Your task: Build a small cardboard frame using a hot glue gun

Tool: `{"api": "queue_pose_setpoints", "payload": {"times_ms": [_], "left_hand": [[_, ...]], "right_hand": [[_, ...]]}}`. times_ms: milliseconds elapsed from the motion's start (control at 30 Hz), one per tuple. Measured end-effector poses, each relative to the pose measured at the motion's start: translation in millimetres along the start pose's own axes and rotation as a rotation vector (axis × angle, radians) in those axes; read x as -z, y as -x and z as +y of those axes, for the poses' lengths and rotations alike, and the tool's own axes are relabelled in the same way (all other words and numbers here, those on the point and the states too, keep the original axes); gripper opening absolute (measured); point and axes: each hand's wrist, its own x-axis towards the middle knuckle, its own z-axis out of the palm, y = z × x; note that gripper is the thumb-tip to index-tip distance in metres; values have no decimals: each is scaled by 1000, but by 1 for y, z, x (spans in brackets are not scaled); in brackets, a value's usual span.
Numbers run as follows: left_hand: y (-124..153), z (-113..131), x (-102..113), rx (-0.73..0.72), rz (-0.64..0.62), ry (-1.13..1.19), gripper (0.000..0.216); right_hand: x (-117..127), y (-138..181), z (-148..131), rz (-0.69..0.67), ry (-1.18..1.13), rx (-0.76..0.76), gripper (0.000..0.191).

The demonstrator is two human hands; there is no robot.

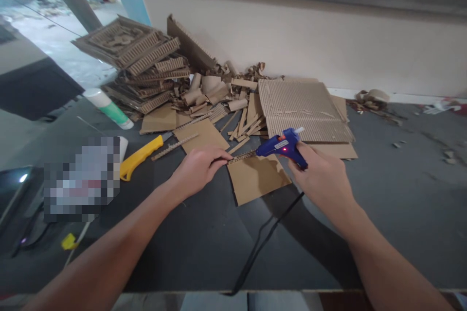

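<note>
My right hand [323, 177] is closed round the grip of a blue hot glue gun [279, 146] whose red light is on. Its nozzle points left and meets the end of a thin corrugated cardboard strip [241, 157]. My left hand [199, 167] pinches the other end of that strip. The strip lies along the top edge of a flat brown cardboard piece [257, 180] on the dark table [383, 194]. The gun's black cord [262, 240] runs down toward the table's near edge.
A heap of cardboard scraps and strips [215, 95] lies against the wall. A large corrugated sheet [302, 107] sits behind the gun. At left are a yellow-handled knife [140, 156], a white-and-green glue bottle [107, 107] and a blurred-out patch. Small crumbs dot the right side.
</note>
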Motion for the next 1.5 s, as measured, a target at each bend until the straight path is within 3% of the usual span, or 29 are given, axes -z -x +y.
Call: {"api": "queue_pose_setpoints", "payload": {"times_ms": [1300,1500], "left_hand": [[0,3,3,29,-16,-2,24],[0,2,3,19,-16,1,25]], "right_hand": [[17,-5,21,-93,168,-195,29],[9,-10,28,5,97,-289,23]]}}
